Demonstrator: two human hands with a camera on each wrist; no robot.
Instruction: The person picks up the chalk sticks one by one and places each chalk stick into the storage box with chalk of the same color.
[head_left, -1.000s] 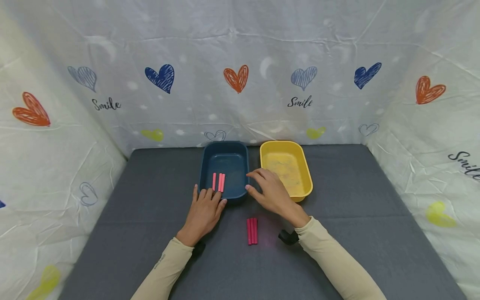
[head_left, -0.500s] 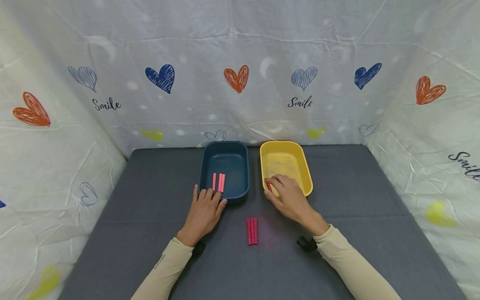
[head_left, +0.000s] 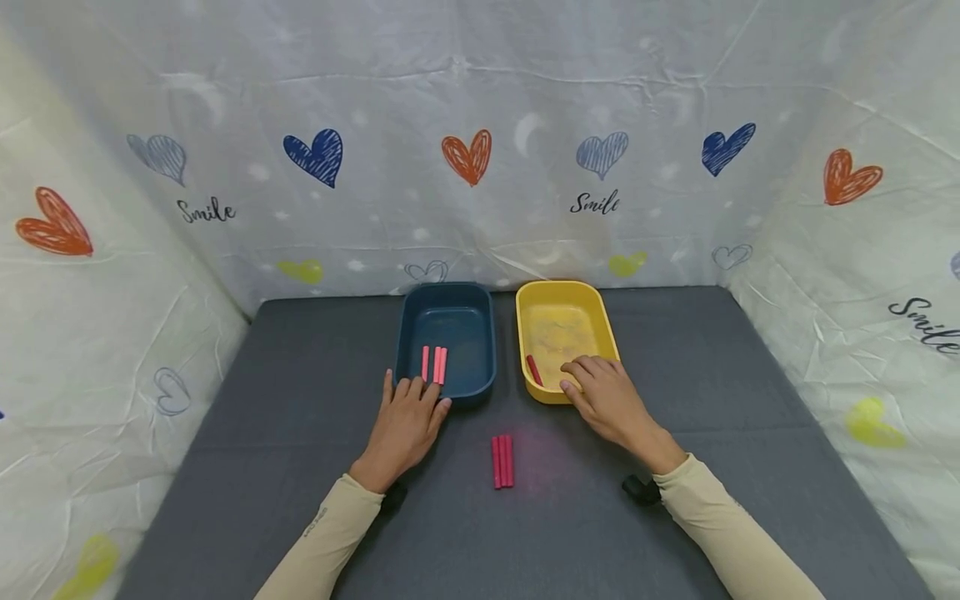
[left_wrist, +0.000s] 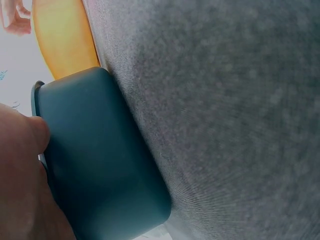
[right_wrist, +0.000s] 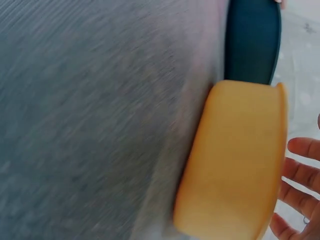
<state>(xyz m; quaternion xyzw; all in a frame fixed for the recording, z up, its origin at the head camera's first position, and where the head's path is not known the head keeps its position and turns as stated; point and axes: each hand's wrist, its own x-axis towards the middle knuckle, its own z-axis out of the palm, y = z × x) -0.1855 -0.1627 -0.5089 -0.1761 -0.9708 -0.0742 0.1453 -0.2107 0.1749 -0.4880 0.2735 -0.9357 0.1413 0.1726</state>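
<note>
My left hand (head_left: 401,429) rests at the near rim of the dark blue tub (head_left: 480,333), fingers extended over its edge. Inside that tub lie light pink chalk sticks (head_left: 425,364), side by side near my fingertips. Over the front right part of the yellow tub (head_left: 606,321) is my right hand (head_left: 609,402), its fingers loose and holding nothing. A dark red chalk stick (head_left: 534,370) lies at the left wall of the yellow tub. In the right wrist view, spread fingers (right_wrist: 302,175) show beside the tub's rim.
A tight row of deep pink chalk sticks (head_left: 502,461) lies on the grey cloth (head_left: 315,358) in front of the tubs. Pink dust (head_left: 542,457) marks the cloth beside them. A white printed curtain (head_left: 390,192) closes off the back and both sides.
My right hand has moved from the blue tub's right edge to the yellow tub, let go of the dark red chalk stick there, and drawn back right. My left hand stays put.
</note>
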